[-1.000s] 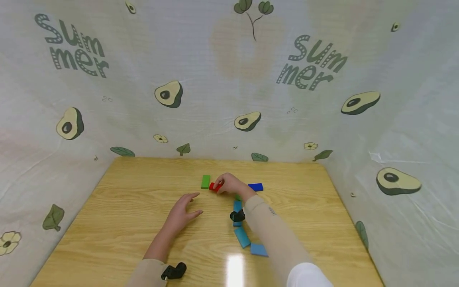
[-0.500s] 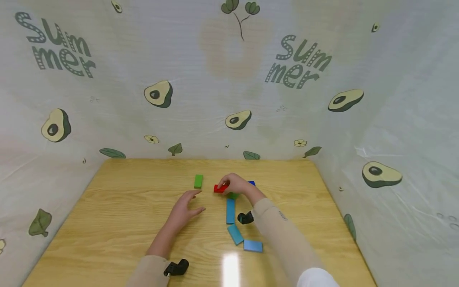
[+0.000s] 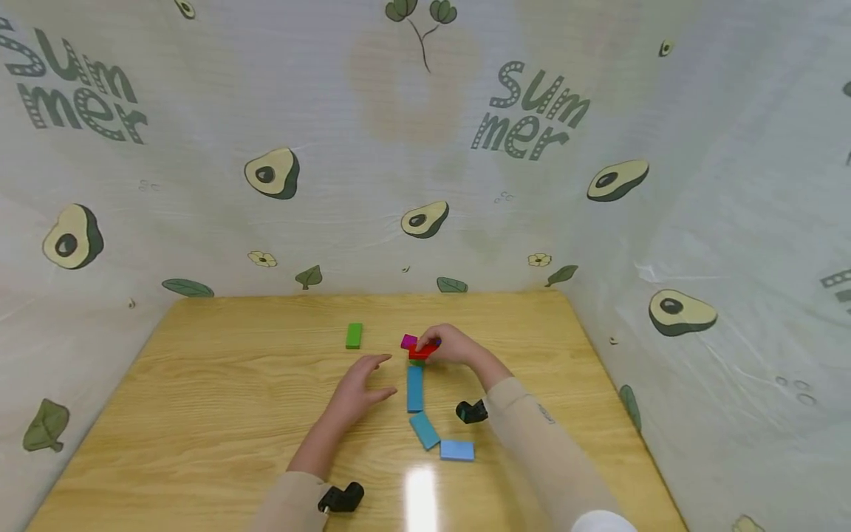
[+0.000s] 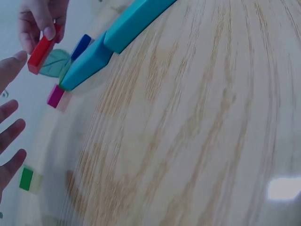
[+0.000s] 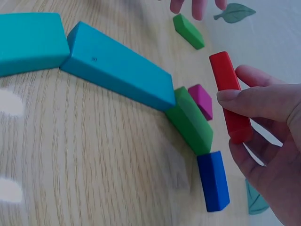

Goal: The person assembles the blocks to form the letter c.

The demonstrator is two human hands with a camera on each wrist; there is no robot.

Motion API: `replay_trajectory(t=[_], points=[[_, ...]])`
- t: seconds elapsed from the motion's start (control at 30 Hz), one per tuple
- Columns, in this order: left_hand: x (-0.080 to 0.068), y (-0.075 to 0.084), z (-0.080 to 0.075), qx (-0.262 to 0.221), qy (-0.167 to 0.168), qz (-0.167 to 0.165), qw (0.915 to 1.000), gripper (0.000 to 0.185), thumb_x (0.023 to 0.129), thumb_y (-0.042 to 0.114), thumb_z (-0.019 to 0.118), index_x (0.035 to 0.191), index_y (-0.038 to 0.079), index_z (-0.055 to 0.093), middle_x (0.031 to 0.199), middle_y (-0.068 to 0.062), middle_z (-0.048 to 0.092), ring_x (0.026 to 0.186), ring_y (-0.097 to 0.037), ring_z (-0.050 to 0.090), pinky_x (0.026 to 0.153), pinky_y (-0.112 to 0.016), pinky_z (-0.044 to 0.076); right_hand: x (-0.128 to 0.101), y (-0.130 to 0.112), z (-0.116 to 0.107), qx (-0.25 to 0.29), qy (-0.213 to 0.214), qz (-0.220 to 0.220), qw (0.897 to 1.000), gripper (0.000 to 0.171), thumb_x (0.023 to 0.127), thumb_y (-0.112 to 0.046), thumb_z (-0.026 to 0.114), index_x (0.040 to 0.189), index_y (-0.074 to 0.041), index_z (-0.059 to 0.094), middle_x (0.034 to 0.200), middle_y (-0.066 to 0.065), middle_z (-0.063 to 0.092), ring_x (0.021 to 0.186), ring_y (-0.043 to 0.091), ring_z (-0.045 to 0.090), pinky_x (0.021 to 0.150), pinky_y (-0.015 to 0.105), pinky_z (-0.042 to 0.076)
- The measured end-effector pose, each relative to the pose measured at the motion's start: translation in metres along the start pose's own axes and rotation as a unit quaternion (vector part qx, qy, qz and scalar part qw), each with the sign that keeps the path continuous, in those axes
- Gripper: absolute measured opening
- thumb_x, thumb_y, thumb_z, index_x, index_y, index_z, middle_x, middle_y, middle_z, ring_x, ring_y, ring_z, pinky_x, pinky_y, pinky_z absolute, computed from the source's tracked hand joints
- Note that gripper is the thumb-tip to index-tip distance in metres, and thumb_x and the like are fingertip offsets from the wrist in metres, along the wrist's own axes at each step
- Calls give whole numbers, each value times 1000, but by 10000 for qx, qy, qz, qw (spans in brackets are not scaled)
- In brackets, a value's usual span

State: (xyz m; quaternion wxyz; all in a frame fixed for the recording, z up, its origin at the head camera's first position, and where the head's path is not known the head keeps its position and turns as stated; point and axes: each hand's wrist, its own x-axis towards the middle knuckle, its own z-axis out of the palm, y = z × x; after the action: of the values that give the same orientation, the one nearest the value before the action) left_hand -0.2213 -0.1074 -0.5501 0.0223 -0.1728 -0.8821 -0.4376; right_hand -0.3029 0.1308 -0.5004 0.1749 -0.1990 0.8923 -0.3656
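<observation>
My right hand (image 3: 453, 347) pinches a red block (image 5: 225, 70) between thumb and fingers, held up close over the far end of a curved row of blocks. In the right wrist view that end shows a long teal block (image 5: 122, 66), then a green block (image 5: 190, 123) and a dark blue block (image 5: 214, 181). A small magenta block (image 5: 201, 101) stands right beside the green one. My left hand (image 3: 355, 391) hovers left of the row, fingers spread and holding nothing.
Another green block (image 3: 354, 336) lies apart at the back left. Toward me the row carries on with a teal block (image 3: 425, 431) and a light blue block (image 3: 457, 451). A printed curtain (image 3: 359, 244) rises behind the wooden table (image 3: 219, 414).
The right hand has carried the red block rightward, away from the lone green block and over the row's end. The magenta block has come into sight. My left hand has drifted right, nearer the row.
</observation>
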Motion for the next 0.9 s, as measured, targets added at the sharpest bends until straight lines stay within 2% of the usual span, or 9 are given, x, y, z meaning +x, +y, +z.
replay_trajectory(t=[0.43, 0.67, 0.77, 0.9], points=[[12, 4, 24, 169, -614, 275, 9976, 70, 79, 27, 84, 139, 12, 53, 140, -9, 50, 131, -32, 43, 108, -51, 35, -25, 23, -16, 69, 448, 168, 9988, 18, 81, 1, 77, 93, -13, 75, 109, 3, 66, 107, 26, 56, 96, 41, 48], [16, 4, 32, 613, -1094, 373, 9914, 79, 78, 38, 82, 145, 13, 47, 150, -9, 39, 138, -33, 32, 111, -52, 30, -31, 45, -20, 111, 681, 206, 9974, 17, 83, 0, 76, 96, -12, 75, 104, 1, 66, 101, 23, 58, 90, 38, 51], [18, 3, 36, 758, -1208, 483, 9886, 82, 77, 42, 82, 146, 13, 46, 153, -10, 35, 140, -35, 29, 112, -54, 25, -35, 52, -22, 145, 816, 228, 9963, 19, 82, 3, 75, 97, -9, 75, 106, 4, 67, 104, 25, 59, 91, 40, 50], [20, 0, 41, 960, -1336, 599, 9846, 86, 76, 47, 81, 147, 13, 45, 156, -9, 29, 143, -36, 22, 114, -56, 17, -40, 60, -25, 251, 983, 495, 9936, 23, 82, 6, 74, 99, -9, 75, 113, 6, 66, 110, 28, 57, 94, 42, 49]])
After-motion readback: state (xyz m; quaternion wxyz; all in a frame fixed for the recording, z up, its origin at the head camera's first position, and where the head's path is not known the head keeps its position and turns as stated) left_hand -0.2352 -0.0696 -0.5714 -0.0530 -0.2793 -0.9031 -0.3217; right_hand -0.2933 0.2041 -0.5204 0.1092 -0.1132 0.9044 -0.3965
